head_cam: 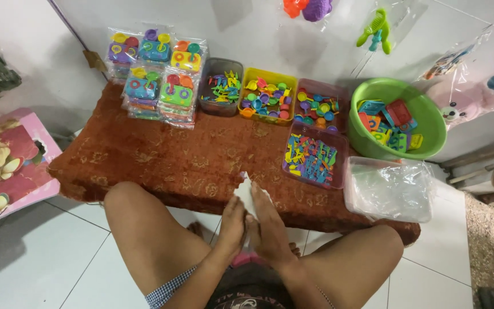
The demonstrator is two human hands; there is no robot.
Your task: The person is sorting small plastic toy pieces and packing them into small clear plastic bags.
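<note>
In the head view, the person sits with bare knees spread, both hands meeting low in the middle. The left hand (232, 220) and the right hand (269, 226) press palm to palm around a thin clear plastic bag (246, 191), whose white-looking top edge sticks up just beyond the fingers (258, 197). The fingers of both hands lie straight and close together, flat against the bag, so it is held between the two hands.

The hands hover over the near edge of a low bench covered with a rust-red patterned cloth (161, 154). Just beyond the fingers and to their right sits a clear rectangular tub of small multicoloured plastic pieces (314, 157). Further right of it lies a stack of clear plastic bags (390, 189). Beyond that stands a round green plastic basin (424, 109) holding coloured toy moulds. Well beyond the fingers, along the white wall, stand three more tubs: a grey one (221, 87), a yellow one (267, 96) and a reddish one (318, 104), each filled with bright small toys. Beyond the fingers to the left lean stacked clear packets of colourful toy sets (155, 77). Far left stands a pink box with butterflies (7, 163).
</note>
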